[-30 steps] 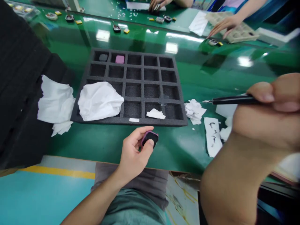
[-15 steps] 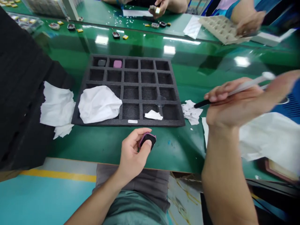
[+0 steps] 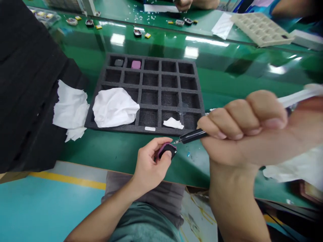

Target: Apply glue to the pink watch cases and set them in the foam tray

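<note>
My left hand (image 3: 152,164) grips a small purple watch case (image 3: 168,150) with a black face, thumb on the face and fingers round its edge. My right hand (image 3: 242,124) is wrapped round a syringe with a black barrel (image 3: 193,136) and a white plunger (image 3: 294,99). Its narrow tip is at the upper right edge of the watch case; whether it touches, I cannot tell. Behind both hands lies a black foam tray (image 3: 118,129) with square compartments. Its far row holds a dark case (image 3: 118,63) and a pink case (image 3: 136,65).
White cloth (image 3: 114,107) covers the tray's near left compartments, and a paper scrap (image 3: 173,123) lies near its right front. Torn white tissue (image 3: 70,107) hangs beside stacked black foam (image 3: 27,84) at left. Across the bench are other people's hands, small parts and a beige tray (image 3: 262,29).
My right hand has swung left and closed round the syringe, bringing its tip to the watch case. The view has shifted slightly. A co-worker's hand has left the beige tray.
</note>
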Action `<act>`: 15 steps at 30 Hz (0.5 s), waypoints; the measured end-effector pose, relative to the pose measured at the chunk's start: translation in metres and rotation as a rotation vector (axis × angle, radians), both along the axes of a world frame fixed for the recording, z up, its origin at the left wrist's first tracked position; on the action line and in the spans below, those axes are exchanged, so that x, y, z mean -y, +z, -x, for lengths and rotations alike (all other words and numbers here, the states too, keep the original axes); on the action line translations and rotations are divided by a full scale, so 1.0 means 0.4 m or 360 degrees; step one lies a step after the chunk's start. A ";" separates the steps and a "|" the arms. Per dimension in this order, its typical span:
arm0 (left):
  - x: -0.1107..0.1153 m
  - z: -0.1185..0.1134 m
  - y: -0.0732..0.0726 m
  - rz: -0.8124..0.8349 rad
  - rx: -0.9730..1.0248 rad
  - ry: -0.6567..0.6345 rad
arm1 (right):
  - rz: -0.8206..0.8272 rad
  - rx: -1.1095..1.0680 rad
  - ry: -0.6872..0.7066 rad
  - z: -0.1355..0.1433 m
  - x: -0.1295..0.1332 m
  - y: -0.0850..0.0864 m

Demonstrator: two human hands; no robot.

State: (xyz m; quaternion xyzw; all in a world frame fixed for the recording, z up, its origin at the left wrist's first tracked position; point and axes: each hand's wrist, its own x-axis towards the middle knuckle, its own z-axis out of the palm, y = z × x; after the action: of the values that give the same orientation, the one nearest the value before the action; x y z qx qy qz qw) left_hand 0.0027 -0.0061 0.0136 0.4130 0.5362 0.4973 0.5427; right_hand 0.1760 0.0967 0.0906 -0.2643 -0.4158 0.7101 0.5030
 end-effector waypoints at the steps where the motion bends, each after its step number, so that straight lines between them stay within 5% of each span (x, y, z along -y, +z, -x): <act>1: 0.001 0.000 -0.002 0.0003 -0.0005 -0.0004 | -0.0012 -0.0066 -0.0011 0.020 0.005 0.001; 8: 0.002 -0.002 -0.001 -0.0003 -0.0038 -0.0015 | -0.0010 -0.0127 0.0180 0.081 0.029 0.006; 15: 0.002 -0.002 -0.001 -0.0029 -0.0051 -0.0032 | 0.0052 -0.0146 0.0072 0.109 0.034 0.012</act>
State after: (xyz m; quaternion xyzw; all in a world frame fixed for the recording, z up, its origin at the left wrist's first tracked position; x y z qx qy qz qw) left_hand 0.0036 -0.0069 0.0131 0.4312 0.5361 0.4902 0.5352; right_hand 0.1324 0.0830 0.0953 -0.2304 -0.3864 0.7393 0.5010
